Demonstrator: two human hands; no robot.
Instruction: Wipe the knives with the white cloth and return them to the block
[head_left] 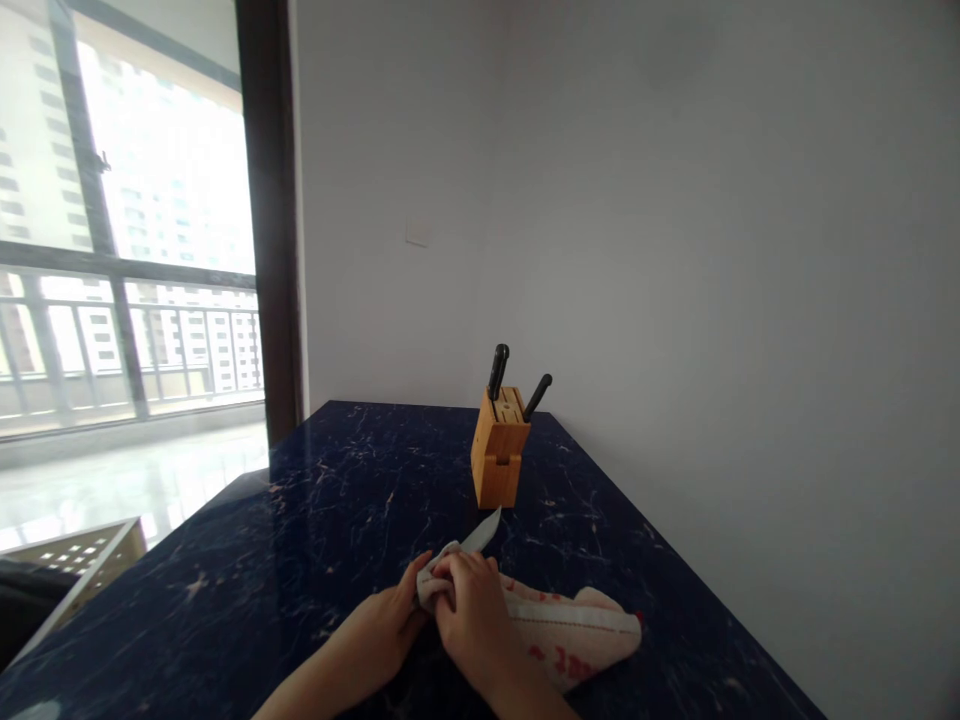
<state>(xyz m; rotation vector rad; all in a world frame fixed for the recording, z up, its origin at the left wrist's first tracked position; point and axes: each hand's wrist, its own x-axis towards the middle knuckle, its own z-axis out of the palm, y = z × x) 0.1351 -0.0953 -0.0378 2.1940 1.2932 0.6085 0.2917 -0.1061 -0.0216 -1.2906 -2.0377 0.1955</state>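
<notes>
A kitchen knife [482, 532] points up and to the right, its blade tip just in front of the wooden knife block [496, 465]. My left hand [394, 612] is closed around the handle end, which is hidden by fingers and cloth. With my right hand [471, 605] I pinch a pale cloth [577, 632] with red print, folded around the lower part of the knife. The rest of the cloth trails to the right over the table. In the block stand black-handled knives [498, 370], with another black handle [538, 396] leaning right.
The dark blue marble-patterned table [360, 480] runs back to a grey wall [675, 250]. To the left are a glass window [165, 180] with a railing and a pale perforated chair or basket [82, 570] beside the table edge.
</notes>
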